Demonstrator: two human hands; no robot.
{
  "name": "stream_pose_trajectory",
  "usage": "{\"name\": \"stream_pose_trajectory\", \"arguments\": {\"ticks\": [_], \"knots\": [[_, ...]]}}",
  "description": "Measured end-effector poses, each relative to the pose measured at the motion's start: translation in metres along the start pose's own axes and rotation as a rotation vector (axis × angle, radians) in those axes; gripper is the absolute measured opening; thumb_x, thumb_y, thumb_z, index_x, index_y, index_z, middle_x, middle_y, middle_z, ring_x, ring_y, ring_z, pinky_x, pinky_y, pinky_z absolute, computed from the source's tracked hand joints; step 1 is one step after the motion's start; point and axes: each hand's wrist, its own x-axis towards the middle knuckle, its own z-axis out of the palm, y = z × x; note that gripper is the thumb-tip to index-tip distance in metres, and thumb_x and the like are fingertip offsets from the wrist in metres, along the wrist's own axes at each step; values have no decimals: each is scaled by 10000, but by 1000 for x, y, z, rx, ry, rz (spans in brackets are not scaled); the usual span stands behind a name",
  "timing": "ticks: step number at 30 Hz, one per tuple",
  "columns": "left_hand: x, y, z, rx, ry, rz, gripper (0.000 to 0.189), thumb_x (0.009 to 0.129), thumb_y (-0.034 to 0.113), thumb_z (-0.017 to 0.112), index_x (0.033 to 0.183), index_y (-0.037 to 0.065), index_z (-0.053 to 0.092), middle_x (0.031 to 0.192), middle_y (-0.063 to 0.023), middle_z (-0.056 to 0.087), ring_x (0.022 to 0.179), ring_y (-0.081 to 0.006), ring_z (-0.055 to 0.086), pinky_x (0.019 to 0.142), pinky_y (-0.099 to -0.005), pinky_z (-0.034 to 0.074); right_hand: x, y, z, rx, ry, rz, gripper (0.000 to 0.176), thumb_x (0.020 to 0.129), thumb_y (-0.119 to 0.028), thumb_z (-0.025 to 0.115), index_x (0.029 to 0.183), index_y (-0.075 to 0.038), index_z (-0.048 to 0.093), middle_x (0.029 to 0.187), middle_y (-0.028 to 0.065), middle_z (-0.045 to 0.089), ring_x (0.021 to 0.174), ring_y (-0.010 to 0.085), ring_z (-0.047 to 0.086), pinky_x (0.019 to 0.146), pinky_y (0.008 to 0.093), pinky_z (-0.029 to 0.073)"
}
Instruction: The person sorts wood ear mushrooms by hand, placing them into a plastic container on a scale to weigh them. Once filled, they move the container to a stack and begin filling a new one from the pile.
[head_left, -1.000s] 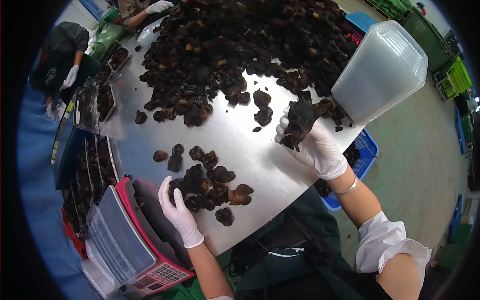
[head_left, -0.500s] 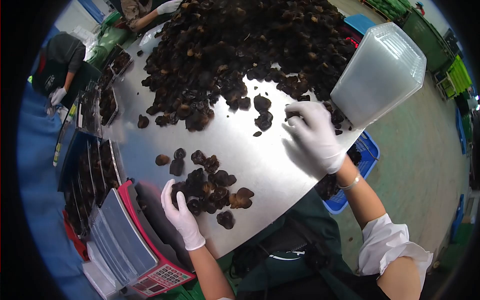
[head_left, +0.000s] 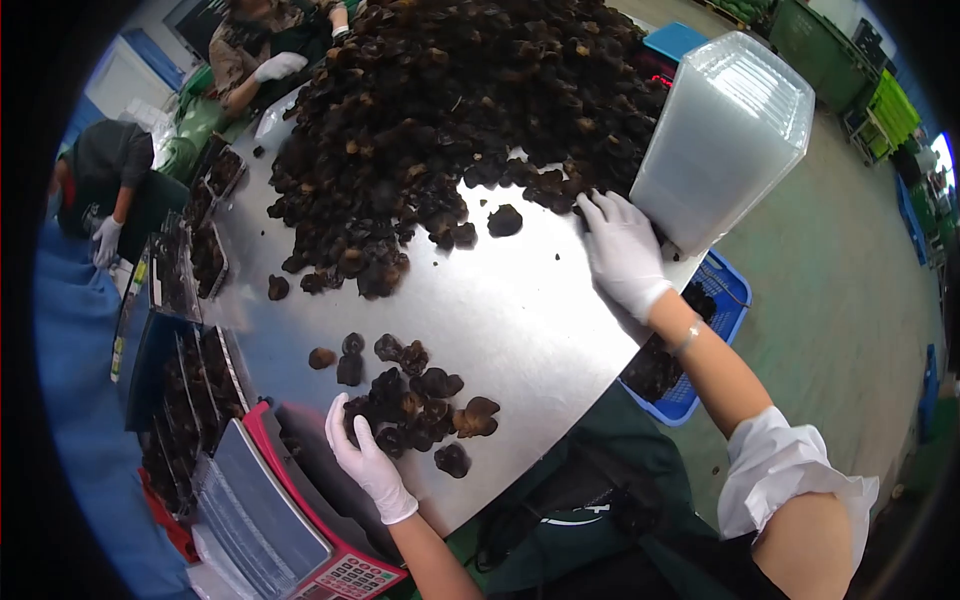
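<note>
My left hand (head_left: pixel 368 458), in a white glove, rests on the metal table with thumb and fingers apart. It touches the near side of a small cluster of wood ear mushrooms (head_left: pixel 412 408). My right hand (head_left: pixel 622 255), gloved too, lies with stretched fingers at the right edge of the large wood ear heap (head_left: pixel 450 110). Its fingertips reach the dark pieces there; I see nothing gripped in it. Beside it leans a tall stack of clear plastic trays (head_left: pixel 722 145). A single wood ear (head_left: pixel 505 220) lies in front of the heap.
A red-rimmed scale (head_left: pixel 290 480) stands left of my left hand, carrying clear trays. Filled trays (head_left: pixel 190 395) line the table's left side. Below the right edge sits a blue basket (head_left: pixel 735 305) with wood ears. Two people (head_left: pixel 110 180) (head_left: pixel 265 50) in white gloves work at the far left.
My right hand has uncurled its fingers and shifted to the heap's edge by the tray stack. One of two loose wood ears before the heap is gone. My left hand stays by the cluster.
</note>
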Motion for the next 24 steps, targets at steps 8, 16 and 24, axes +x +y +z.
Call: {"name": "stream_pose_trajectory", "arguments": {"ticks": [8,16,24], "knots": [[0,4,-2,50,-10,37,332,944,32,564,1266,-24,618,1293,-141,613,1229,-285,553,1097,-398,387,-89,58,-61,27,82,-70,228,784,-104,700,1002,-100,632,1121,101,627,1079,340,577,917,450,459],[-2,1,-4,79,-2,61,347,917,32,594,1260,-17,623,1288,-145,617,1233,-297,555,1098,-404,388,-203,167,-1,-166,-39,326,238,855,-6,638,1087,-58,654,1198,152,644,1126,359,583,967,456,458],[-1,4,-2,59,20,34,345,909,22,610,1252,14,641,1295,-144,618,1237,-294,553,1096,-399,396,-24,-20,-57,542,-20,-349,309,849,-72,675,1155,-39,654,1250,175,618,1157,345,571,987,452,465]]}}
